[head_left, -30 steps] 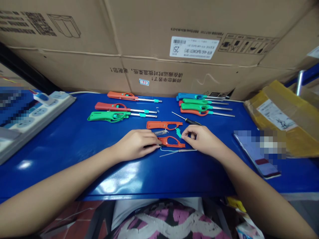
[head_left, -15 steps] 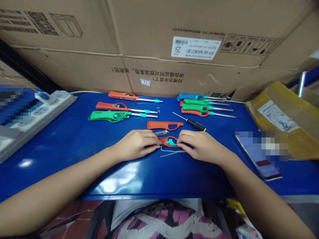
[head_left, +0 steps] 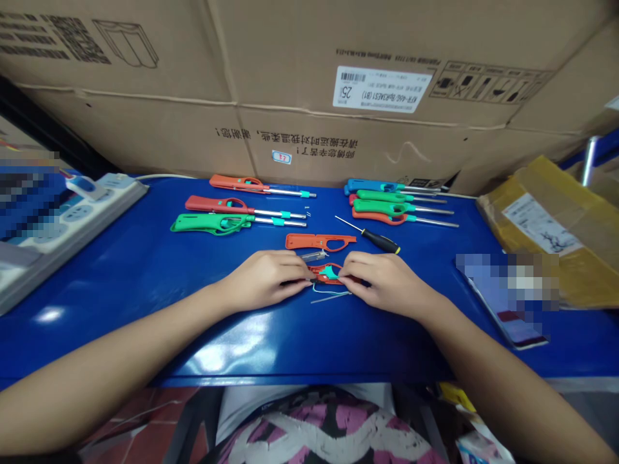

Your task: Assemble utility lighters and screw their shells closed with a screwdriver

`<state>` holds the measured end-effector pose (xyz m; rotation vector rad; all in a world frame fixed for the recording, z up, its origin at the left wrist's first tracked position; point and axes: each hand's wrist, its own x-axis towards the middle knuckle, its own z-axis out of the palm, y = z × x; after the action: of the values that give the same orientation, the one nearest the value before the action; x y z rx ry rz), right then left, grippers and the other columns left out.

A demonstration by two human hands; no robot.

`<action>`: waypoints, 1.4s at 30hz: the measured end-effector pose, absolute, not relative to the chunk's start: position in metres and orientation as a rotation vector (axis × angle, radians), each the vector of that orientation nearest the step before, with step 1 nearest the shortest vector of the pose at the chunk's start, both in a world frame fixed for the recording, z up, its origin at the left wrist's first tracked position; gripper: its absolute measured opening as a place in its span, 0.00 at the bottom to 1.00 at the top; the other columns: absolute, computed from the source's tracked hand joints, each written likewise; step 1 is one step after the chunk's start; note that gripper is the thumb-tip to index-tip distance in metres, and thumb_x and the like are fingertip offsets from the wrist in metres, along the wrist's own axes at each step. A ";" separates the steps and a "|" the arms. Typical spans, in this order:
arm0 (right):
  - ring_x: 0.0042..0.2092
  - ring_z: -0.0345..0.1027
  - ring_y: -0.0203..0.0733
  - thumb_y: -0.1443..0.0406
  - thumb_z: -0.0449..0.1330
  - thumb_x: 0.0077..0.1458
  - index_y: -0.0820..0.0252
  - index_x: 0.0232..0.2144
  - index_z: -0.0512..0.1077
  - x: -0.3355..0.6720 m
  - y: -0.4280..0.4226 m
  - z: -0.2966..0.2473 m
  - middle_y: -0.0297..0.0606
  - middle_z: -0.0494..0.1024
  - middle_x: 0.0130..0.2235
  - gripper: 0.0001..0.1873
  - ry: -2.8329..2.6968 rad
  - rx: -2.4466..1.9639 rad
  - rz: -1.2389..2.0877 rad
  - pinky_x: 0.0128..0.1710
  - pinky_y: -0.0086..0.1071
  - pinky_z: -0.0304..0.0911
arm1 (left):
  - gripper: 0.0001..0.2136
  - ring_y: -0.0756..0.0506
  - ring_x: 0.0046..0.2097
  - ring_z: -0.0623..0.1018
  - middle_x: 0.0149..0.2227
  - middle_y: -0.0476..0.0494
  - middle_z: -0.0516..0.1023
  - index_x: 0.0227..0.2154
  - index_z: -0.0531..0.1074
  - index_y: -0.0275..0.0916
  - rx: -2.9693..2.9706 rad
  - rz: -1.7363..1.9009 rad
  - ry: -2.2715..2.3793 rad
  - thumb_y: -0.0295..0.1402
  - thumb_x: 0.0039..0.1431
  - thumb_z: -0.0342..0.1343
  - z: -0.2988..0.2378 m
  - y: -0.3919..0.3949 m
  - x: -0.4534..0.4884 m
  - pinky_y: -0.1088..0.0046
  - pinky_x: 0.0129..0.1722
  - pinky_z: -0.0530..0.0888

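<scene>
My left hand [head_left: 271, 277] pinches the left end of an open orange lighter casing half [head_left: 333, 265], whose inside faces up. A teal trigger [head_left: 329, 273] lies in the casing, its right end between the closed fingertips of my right hand [head_left: 382, 280]. A thin white wire [head_left: 329, 292] curves out below the casing beside a thin metal rod [head_left: 329, 298]. Just behind my left fingertips lies a clear gas tank [head_left: 313, 256]. The other orange casing half [head_left: 319, 241] rests a little farther back, apart from my hands.
Several lighters with metal tubes lie at back left, including a green lighter [head_left: 207, 223], and more at back right, including a blue lighter [head_left: 372, 187]. A screwdriver [head_left: 382, 241], a phone [head_left: 503, 309], a yellow-taped parcel [head_left: 556, 225] and a power strip [head_left: 72, 225] surround the work.
My right hand has moved slightly left, and the teal trigger has shifted left and tilted within the casing. My left hand stays nearly still on the casing.
</scene>
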<state>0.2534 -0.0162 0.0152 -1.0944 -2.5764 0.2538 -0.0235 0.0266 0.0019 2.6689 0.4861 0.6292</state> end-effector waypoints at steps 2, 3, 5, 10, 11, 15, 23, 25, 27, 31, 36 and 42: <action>0.35 0.74 0.34 0.67 0.57 0.66 0.58 0.36 0.77 0.253 -0.017 0.016 0.34 0.80 0.38 0.09 -2.589 -1.084 0.255 0.32 0.28 0.59 | 0.09 0.45 0.43 0.83 0.41 0.42 0.84 0.46 0.80 0.37 2.675 0.636 0.487 0.32 0.70 0.55 0.002 0.026 -0.023 0.69 0.44 0.78; 0.34 0.73 0.34 0.67 0.56 0.66 0.58 0.35 0.77 0.252 -0.017 0.016 0.34 0.80 0.37 0.10 -2.594 -1.076 0.254 0.32 0.28 0.58 | 0.09 0.45 0.43 0.83 0.41 0.42 0.84 0.46 0.80 0.37 2.677 0.641 0.488 0.32 0.70 0.55 0.002 0.026 -0.023 0.69 0.44 0.79; 0.33 0.72 0.33 0.66 0.56 0.66 0.58 0.35 0.78 0.252 -0.017 0.017 0.34 0.80 0.37 0.10 -2.594 -1.056 0.232 0.32 0.28 0.58 | 0.09 0.45 0.43 0.83 0.41 0.42 0.84 0.46 0.80 0.37 2.678 0.646 0.490 0.32 0.70 0.55 0.002 0.026 -0.023 0.69 0.44 0.79; 0.32 0.71 0.34 0.67 0.56 0.66 0.58 0.34 0.78 0.253 -0.017 0.017 0.34 0.79 0.36 0.11 -2.655 -1.058 0.141 0.32 0.30 0.57 | 0.09 0.45 0.43 0.83 0.41 0.43 0.84 0.45 0.80 0.37 2.680 0.653 0.485 0.32 0.70 0.55 0.001 0.026 -0.024 0.69 0.44 0.79; 0.31 0.71 0.34 0.67 0.56 0.65 0.58 0.33 0.78 0.253 -0.017 0.016 0.34 0.79 0.36 0.11 -2.661 -1.055 0.148 0.32 0.29 0.57 | 0.09 0.46 0.42 0.83 0.41 0.43 0.84 0.45 0.80 0.37 2.680 0.656 0.487 0.32 0.70 0.55 0.001 0.025 -0.024 0.69 0.44 0.79; 0.33 0.72 0.34 0.68 0.57 0.64 0.58 0.33 0.77 0.255 -0.016 0.017 0.34 0.79 0.35 0.09 -2.566 -1.034 0.165 0.32 0.28 0.57 | 0.10 0.46 0.43 0.83 0.41 0.43 0.84 0.45 0.80 0.37 2.679 0.659 0.498 0.32 0.70 0.55 0.001 0.025 -0.023 0.69 0.45 0.79; 0.32 0.71 0.34 0.67 0.56 0.66 0.59 0.34 0.77 0.252 -0.018 0.019 0.35 0.79 0.36 0.10 -2.637 -1.056 0.246 0.33 0.29 0.59 | 0.09 0.46 0.41 0.83 0.39 0.43 0.85 0.44 0.80 0.37 2.686 0.714 0.507 0.32 0.69 0.56 0.001 0.024 -0.022 0.70 0.42 0.79; 0.33 0.71 0.34 0.68 0.56 0.65 0.59 0.34 0.77 0.252 -0.018 0.019 0.35 0.78 0.36 0.10 -2.609 -1.055 0.316 0.33 0.28 0.59 | 0.09 0.46 0.39 0.83 0.39 0.43 0.85 0.43 0.80 0.37 2.665 0.744 0.528 0.32 0.69 0.56 -0.001 0.024 -0.022 0.70 0.41 0.79; 0.33 0.71 0.34 0.68 0.56 0.64 0.60 0.34 0.76 0.254 -0.017 0.020 0.35 0.78 0.36 0.09 -2.568 -1.022 0.407 0.33 0.28 0.61 | 0.08 0.46 0.39 0.83 0.38 0.43 0.85 0.43 0.80 0.37 2.640 0.762 0.555 0.32 0.69 0.57 -0.002 0.024 -0.022 0.70 0.41 0.79; 0.35 0.73 0.35 0.69 0.56 0.64 0.60 0.34 0.76 0.262 -0.015 0.023 0.36 0.78 0.36 0.09 -2.551 -0.955 0.559 0.36 0.28 0.64 | 0.09 0.46 0.39 0.84 0.38 0.43 0.85 0.42 0.81 0.37 2.614 0.785 0.577 0.33 0.69 0.57 -0.002 0.024 -0.023 0.69 0.41 0.80; 0.37 0.75 0.36 0.69 0.56 0.65 0.59 0.35 0.77 0.265 -0.013 0.023 0.37 0.80 0.37 0.10 -2.566 -0.920 0.585 0.39 0.29 0.67 | 0.09 0.46 0.39 0.84 0.38 0.42 0.85 0.43 0.81 0.37 2.601 0.794 0.578 0.34 0.69 0.56 -0.002 0.024 -0.022 0.69 0.41 0.80; 0.38 0.76 0.36 0.68 0.55 0.67 0.59 0.35 0.78 0.264 -0.012 0.024 0.37 0.82 0.37 0.12 -2.584 -0.859 0.519 0.40 0.29 0.68 | 0.09 0.46 0.40 0.84 0.39 0.43 0.85 0.42 0.81 0.37 2.581 0.801 0.574 0.33 0.68 0.57 -0.001 0.023 -0.021 0.69 0.41 0.80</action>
<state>0.2645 -0.0124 0.0239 -0.8594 -2.5837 0.5193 -0.0210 0.0232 -0.0009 2.5806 0.5741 0.8015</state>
